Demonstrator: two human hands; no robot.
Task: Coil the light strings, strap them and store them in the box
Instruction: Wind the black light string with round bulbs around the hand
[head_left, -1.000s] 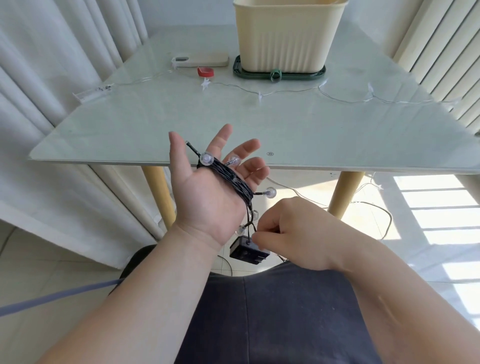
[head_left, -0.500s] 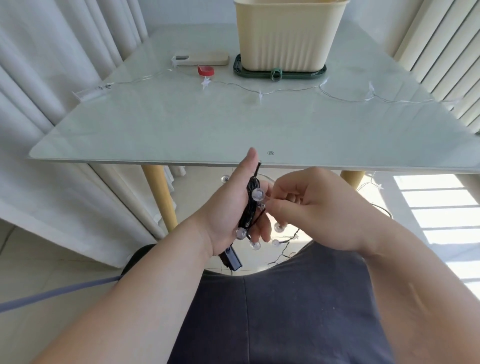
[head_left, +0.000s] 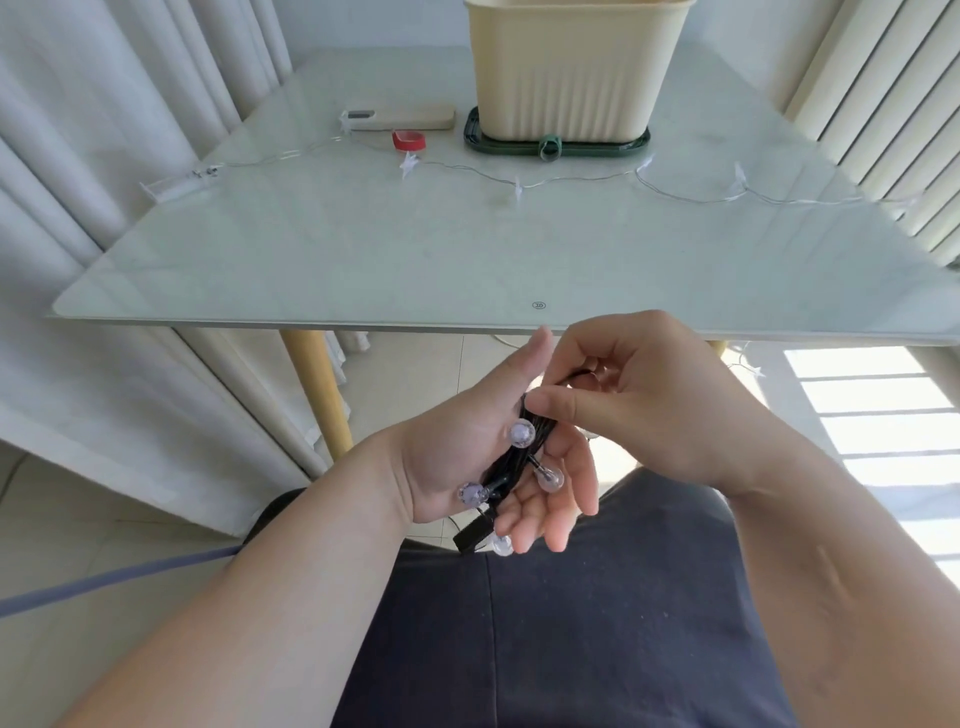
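Hands meet over a dark-trousered lap, just short of the near edge of a pale glass table (head_left: 363, 260). The left hand (head_left: 457, 457) stands on edge, thumb up, fingers loosely extended and slightly apart, with a black light string (head_left: 511, 460) bundled across its palm. Three round clear bulbs stick out of the bundle, and a small black block (head_left: 471, 535) hangs below the fingers. The right hand (head_left: 654, 410) curls over the top of the bundle, thumb and bent fingers pinching the black wire there. Far across the table, a cream ribbed box (head_left: 571, 67) sits on a dark green tray (head_left: 636, 148). A clear light string (head_left: 571, 179) lies stretched out in front of it, uncoiled, near a phone (head_left: 400, 118) and a small red object (head_left: 408, 140). White curtains (head_left: 104, 156) hang on both sides.
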